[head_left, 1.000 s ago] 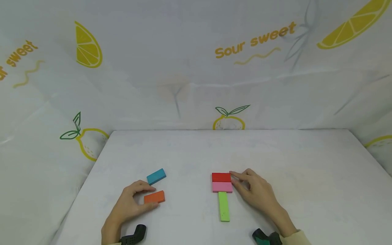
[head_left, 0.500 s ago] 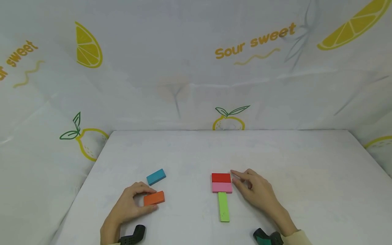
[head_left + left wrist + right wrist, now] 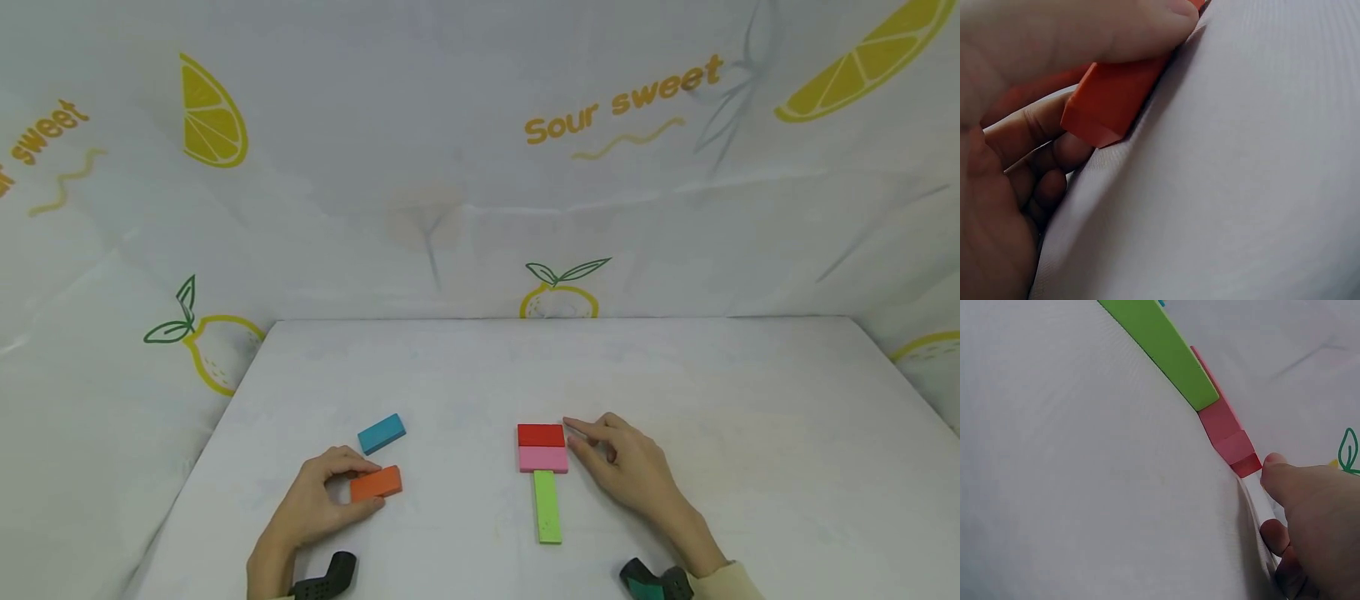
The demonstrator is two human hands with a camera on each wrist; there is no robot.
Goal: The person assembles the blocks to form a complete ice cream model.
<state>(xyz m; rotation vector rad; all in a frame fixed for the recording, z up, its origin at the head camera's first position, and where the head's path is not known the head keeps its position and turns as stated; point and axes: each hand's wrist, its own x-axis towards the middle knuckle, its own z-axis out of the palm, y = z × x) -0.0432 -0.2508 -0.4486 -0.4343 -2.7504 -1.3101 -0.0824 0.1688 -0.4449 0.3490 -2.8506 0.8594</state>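
My left hand (image 3: 322,492) pinches an orange block (image 3: 377,483) between thumb and fingers, low at the table on the left. In the left wrist view the thumb lies across the orange block (image 3: 1110,94) and partly hides it. A blue block (image 3: 382,433) lies just behind it, slightly turned. Right of centre, a red block (image 3: 541,435) and a pink block (image 3: 543,459) lie long side to long side, and a lime green block (image 3: 547,507) runs from the pink one toward me. Beside the red block's right end, my right hand (image 3: 633,471) has loosely bent fingers and holds nothing.
Everything lies on a white tabletop (image 3: 720,400). A white cloth (image 3: 337,167) with lemon prints and lettering hangs behind it and at the sides. Black wrist devices show near the left wrist (image 3: 273,567) and right wrist (image 3: 705,554).
My left thumb and fingers have closed on the orange block, which has shifted very slightly. The right fingers have drawn slightly away from the red block's end. The other blocks stay put.
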